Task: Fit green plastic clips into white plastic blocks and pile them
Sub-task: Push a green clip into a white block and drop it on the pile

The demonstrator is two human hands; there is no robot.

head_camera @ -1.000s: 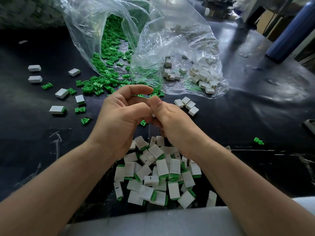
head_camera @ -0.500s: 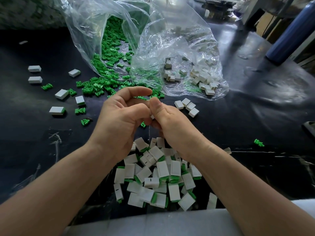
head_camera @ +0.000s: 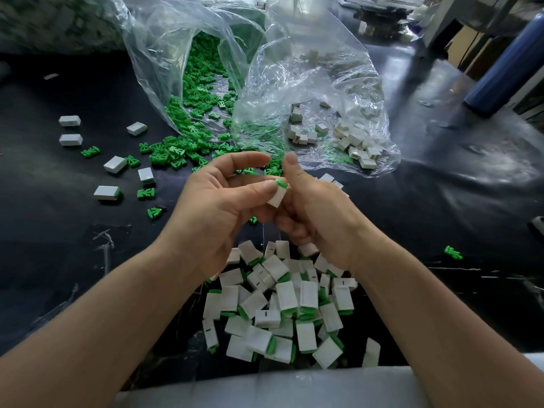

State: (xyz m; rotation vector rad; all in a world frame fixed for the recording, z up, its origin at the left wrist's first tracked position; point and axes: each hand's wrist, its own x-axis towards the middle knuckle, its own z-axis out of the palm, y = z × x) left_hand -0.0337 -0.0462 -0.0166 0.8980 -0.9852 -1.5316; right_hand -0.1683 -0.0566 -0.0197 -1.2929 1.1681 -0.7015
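The job looks well under way but far from finished. A pile (head_camera: 282,307) of white blocks with green ends showing lies on the black tabletop (head_camera: 426,207) just below the wrists, apparently the fitted pieces. One more white block (head_camera: 277,197) is held up between the hands with a green clip (head_camera: 281,183) showing at its top end. It seems seated or nearly so, which I judge to be the last press before it joins the heap. The left hand (head_camera: 215,201) has its thumb tip pressed on the block and its forefinger arched above. The right hand (head_camera: 321,213) curls its fingers behind and under the block, thumb upright. Plenty of stock remains. A clear plastic bag (head_camera: 153,54) lying open on its side holds a mass of green clips, and many have spilled out as loose clips (head_camera: 173,151) on the tabletop. Overlapping it on the right, a second clear bag (head_camera: 323,69) holds unfitted white blocks. A few scattered blocks (head_camera: 114,164) lie well off to the left.
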